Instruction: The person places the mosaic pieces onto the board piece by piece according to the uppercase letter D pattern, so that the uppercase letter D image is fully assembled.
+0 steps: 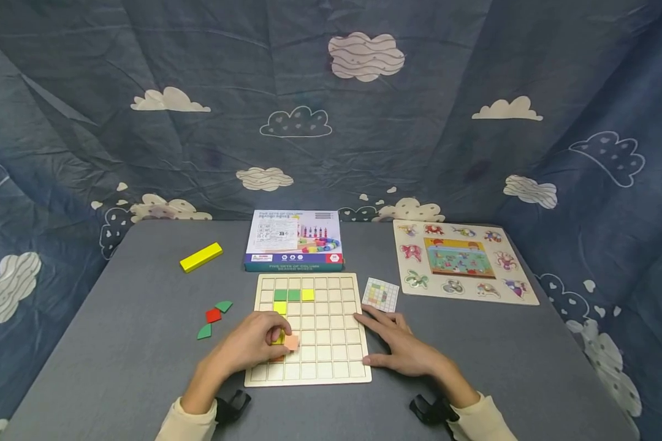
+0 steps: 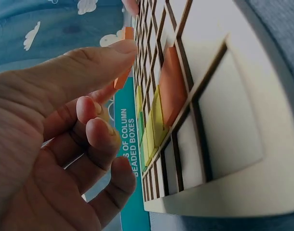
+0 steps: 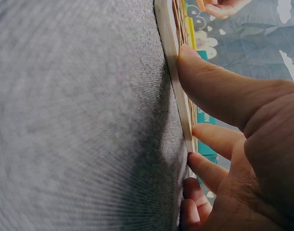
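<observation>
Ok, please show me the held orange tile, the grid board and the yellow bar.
Held orange tile (image 1: 292, 342), head view: its exposed face.
Grid board (image 1: 323, 337), head view: a bare cell.
Yellow bar (image 1: 201, 257), head view: its top middle.

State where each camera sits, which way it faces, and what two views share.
Head-worn: faces forward and down at the grid board; left hand, right hand, sleeves show.
On left wrist: faces across the board; left hand, a right fingertip show.
On right wrist: faces the board's edge; right hand, left fingers show.
Both wrist views share the teal-edged box.
</observation>
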`<state>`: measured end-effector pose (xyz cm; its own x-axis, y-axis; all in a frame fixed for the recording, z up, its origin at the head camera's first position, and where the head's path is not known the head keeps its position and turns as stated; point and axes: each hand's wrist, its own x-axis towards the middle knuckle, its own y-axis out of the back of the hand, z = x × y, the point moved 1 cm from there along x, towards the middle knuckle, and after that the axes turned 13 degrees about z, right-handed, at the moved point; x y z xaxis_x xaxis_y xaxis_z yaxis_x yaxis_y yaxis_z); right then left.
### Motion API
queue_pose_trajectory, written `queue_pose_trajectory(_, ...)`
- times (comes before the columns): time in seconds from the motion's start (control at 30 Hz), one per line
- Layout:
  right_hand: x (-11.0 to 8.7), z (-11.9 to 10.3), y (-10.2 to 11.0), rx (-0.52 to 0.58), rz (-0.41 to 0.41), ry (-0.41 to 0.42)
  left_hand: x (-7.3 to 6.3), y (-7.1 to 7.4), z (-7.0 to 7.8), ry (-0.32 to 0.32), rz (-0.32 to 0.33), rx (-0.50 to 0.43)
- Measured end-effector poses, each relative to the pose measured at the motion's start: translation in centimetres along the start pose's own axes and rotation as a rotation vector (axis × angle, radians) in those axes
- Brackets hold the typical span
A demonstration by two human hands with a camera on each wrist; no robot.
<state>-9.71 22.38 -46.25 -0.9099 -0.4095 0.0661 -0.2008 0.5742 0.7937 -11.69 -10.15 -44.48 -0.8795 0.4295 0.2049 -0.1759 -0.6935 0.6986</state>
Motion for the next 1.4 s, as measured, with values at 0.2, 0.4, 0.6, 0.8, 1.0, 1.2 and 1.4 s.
queue_pose_trajectory(0.2,-0.12,-0.03,0.11,-0.002,0.006,0.002,-0.16,-0.5,0.12,-0.006,-0.069,-0.024)
queue_pose_trajectory(0.4,-0.09,-0.05,0.05,-0.004,0.002,0.002,-0.46,-0.92,-0.16,0.018,-0.109,-0.033)
queue_pose_trajectory(0.6,-0.02,0.04,0.03,-0.012,0.005,0.0,-0.4,-1.01,-0.49,0.042,-0.098,-0.026)
queue_pose_trajectory(0.8,-0.03,0.08,0.02,-0.017,0.004,-0.004,-0.3,-1.01,-0.6,0.042,-0.085,-0.018)
queue_pose_trajectory(1.0,0.02,0.0,0.03,-0.021,0.004,0.003,-0.33,-1.02,-0.6,0.048,-0.079,-0.012)
queue_pose_trajectory(1.2,0.06,-0.02,0.02,-0.019,0.0,-0.002,-0.42,-0.87,-0.6,0.05,-0.079,-0.016)
queue_pose_trajectory(1.4,0.06,0.12,-0.02,-0.021,0.001,-0.008,-0.43,-0.67,-0.64,0.055,-0.079,-0.009)
